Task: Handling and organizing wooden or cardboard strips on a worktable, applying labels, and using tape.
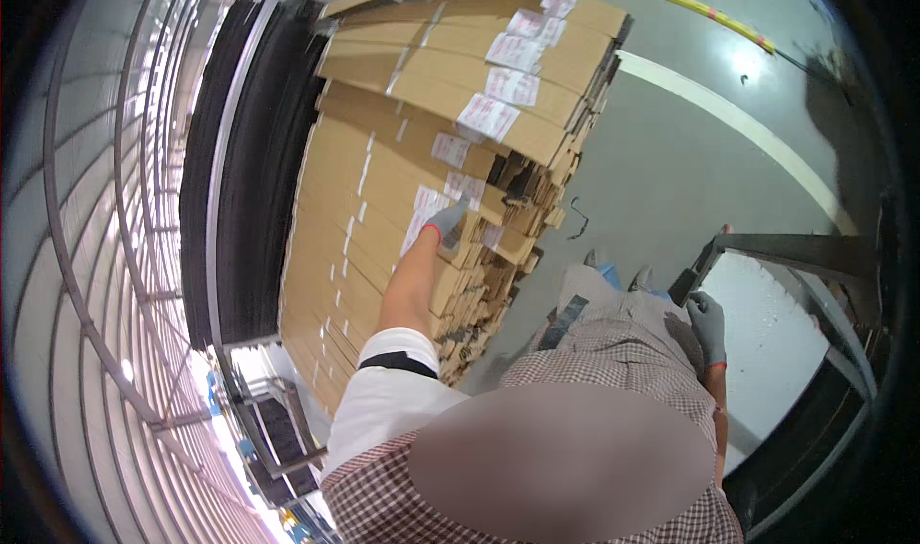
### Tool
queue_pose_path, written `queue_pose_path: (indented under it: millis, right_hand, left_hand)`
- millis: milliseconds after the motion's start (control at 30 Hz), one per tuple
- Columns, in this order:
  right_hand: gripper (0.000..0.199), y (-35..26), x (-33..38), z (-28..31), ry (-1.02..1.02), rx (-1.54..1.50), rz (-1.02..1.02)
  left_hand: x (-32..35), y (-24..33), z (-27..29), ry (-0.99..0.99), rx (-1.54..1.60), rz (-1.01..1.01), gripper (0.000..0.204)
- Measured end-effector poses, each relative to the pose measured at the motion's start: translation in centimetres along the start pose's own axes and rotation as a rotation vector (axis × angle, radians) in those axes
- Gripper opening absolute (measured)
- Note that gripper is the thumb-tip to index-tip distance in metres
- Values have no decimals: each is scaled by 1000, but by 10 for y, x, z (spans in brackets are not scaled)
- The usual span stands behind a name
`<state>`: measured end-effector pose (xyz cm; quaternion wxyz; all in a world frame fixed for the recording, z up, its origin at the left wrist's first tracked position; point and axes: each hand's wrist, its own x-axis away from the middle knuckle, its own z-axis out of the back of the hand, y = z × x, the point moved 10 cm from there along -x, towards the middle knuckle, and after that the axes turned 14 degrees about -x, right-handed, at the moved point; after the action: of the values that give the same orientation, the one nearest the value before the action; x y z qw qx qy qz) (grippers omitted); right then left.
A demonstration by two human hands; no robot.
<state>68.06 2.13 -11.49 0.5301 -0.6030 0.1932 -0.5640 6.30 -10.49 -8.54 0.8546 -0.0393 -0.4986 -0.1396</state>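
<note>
My left hand [448, 222], in a grey glove with a red cuff, reaches out over a big stack of flat brown cardboard packs [383, 151]. Its fingers are stretched out and lie against a pack beside a white printed label [427, 207]. My right hand [707, 327], gloved the same way, hangs at my right side, over the edge of a white board [767, 324]. Its fingers are curled in near the dark end of a metal frame [795, 252]; what they hold, if anything, is hidden.
Black stacked sheets [259, 161] stand behind the cardboard on the left, beside a slatted wall [96, 256]. Grey floor [661, 151] with a white line [738, 113] lies to the right. A yellow bar [685, 7] runs across the far floor. A dark strap scrap [578, 220] lies near the stack.
</note>
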Motion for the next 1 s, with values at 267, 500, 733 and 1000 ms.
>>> queue_pose_path:
  millis: [267,500,733,1000]
  right_hand:
    - [28,42,44,42,148,-10,-41]
    - [25,28,19,37,169,-50,62]
    - [23,-34,-20,27,155,-32,6]
    - [38,-112,-156,-79,-317,-41,-52]
  left_hand:
    - [52,115,13,232,-834,-120,80]
    - [10,160,29,769,-1832,-165,48]
    - [57,199,15,848,-1502,-944,62]
    - [18,227,30,775,-878,-822,44]
